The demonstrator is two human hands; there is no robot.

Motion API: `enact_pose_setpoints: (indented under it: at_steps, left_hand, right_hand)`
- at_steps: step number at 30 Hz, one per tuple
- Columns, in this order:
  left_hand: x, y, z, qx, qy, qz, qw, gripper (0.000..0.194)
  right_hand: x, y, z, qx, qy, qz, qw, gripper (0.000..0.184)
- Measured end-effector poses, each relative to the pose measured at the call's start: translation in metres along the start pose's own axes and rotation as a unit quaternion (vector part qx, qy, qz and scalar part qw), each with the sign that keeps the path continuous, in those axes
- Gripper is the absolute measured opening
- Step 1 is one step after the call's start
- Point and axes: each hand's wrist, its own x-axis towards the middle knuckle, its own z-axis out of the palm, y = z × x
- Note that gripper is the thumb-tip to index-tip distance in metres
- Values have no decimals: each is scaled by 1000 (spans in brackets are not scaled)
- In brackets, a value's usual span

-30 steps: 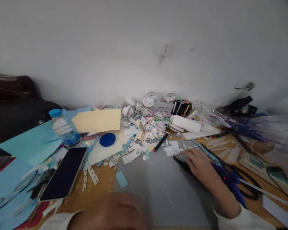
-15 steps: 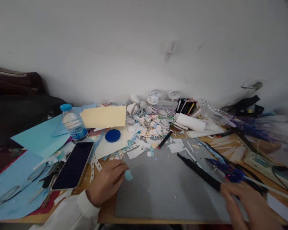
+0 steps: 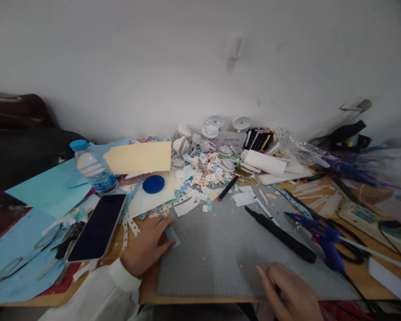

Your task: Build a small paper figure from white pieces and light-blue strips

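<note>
My left hand (image 3: 146, 246) rests at the left edge of the grey cutting mat (image 3: 217, 254), fingers curled, with the fingertips pinching a small light-blue paper piece (image 3: 173, 236). My right hand (image 3: 291, 292) lies low on the mat near its front edge. Its fingers stretch out to the left and nothing shows in them. A long black tool (image 3: 280, 234) lies diagonally on the mat above the right hand. A blue glue gun (image 3: 322, 238) sits just right of it.
A phone (image 3: 96, 227) lies face up left of my left hand, beside a water bottle (image 3: 93, 171), a blue lid (image 3: 153, 184) and yellow card (image 3: 138, 157). Paper scraps (image 3: 207, 174), markers (image 3: 259, 138) and a white roll (image 3: 263, 161) crowd the back. Scissors (image 3: 349, 252) lie right.
My left hand came up from the bottom edge to the blue paper piece and took hold of it. My right hand drew back from the far mat to the front edge.
</note>
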Motion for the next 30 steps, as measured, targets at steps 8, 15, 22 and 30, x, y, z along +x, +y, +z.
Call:
enact_pose_setpoints:
  at_steps: [8,15,22,30]
  left_hand:
    - [6,2,-5,-24,25,9,999,25]
    - [0,-3,-16,-22,87,13,996,23]
    - [-14,-20,-33,34,183,8,982,20]
    - [17,-8,-39,56,158,11,986,21]
  right_hand:
    - [77,16,17,-82,-149,-93,981,19]
    - [169,44,81,-124,-229,-112,959,23]
    - [178,63,105,-130,-271,-91,949,33]
    - [170,70,107,-97,-274,-76,954,33]
